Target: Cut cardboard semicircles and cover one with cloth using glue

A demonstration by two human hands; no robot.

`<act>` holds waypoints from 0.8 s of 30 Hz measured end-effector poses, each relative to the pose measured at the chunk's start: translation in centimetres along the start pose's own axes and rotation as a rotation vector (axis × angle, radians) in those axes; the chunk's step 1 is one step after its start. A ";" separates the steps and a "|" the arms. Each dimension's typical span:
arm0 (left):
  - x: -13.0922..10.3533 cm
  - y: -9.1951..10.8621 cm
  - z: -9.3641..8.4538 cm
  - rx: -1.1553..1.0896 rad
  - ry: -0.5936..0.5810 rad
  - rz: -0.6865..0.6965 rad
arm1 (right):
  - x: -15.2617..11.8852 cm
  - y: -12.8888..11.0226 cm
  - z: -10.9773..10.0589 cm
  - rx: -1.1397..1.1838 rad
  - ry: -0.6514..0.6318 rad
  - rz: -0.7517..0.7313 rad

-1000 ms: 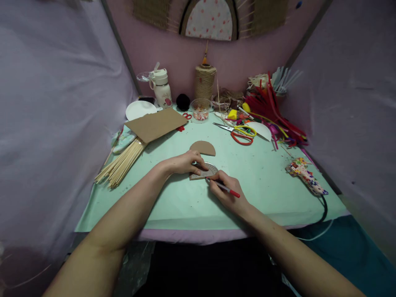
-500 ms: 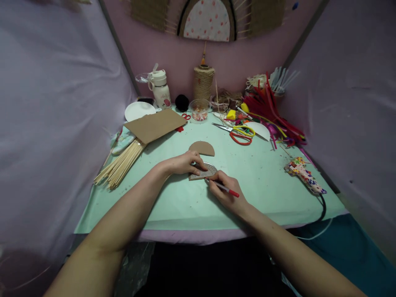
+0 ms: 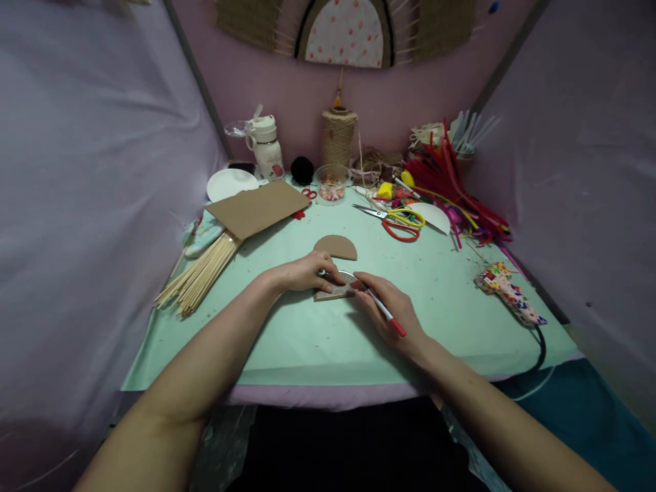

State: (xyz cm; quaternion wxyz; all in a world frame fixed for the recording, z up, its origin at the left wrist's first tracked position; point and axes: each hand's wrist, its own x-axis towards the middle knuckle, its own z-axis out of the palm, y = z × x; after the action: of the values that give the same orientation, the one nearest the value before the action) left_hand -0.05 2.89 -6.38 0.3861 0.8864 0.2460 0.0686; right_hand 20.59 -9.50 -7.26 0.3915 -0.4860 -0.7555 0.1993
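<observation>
Right hand (image 3: 392, 309), gripping the pen (image 3: 383, 308), has shifted toward the protractor's (image 3: 337, 290) right end; left hand (image 3: 311, 271), fingers parted, presses it down. Pen slants, red end near-right; tip contact unclear. Protractor runs left-right.

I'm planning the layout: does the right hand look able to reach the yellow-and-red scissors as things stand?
Probably yes: only cloth shows between the right hand and the scissors, though its held pen may hinder grasping.
</observation>
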 end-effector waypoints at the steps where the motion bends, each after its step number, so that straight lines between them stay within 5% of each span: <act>1: 0.0 -0.1 0.0 -0.003 0.003 0.000 | 0.2 0.1 -0.4 -0.080 -0.045 -0.044; 4: 0.0 -0.2 0.0 -0.006 0.018 -0.008 | 0.6 0.3 -0.9 -0.287 -0.175 -0.148; 9: -0.1 2.0 0.2 0.218 0.037 -0.056 | 0.5 0.7 -0.6 -0.416 -0.208 -0.247; 16: -1.0 6.5 6.1 0.598 0.126 -0.242 | 0.3 0.8 -0.3 -0.442 -0.164 -0.285; 20: -1.0 6.8 8.8 0.849 0.210 -0.232 | 0.4 0.6 -0.5 -0.437 -0.167 -0.274; 24: -1.1 5.9 9.5 1.038 0.321 -0.156 | 1.4 0.7 -1.7 -0.283 -0.272 -0.173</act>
State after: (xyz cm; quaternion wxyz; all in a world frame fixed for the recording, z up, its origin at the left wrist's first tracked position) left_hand 4.23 -7.20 -8.67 -0.1405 0.9180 0.3684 0.0436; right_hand 22.01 -8.03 -6.12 0.2296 -0.4381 -0.8607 0.1205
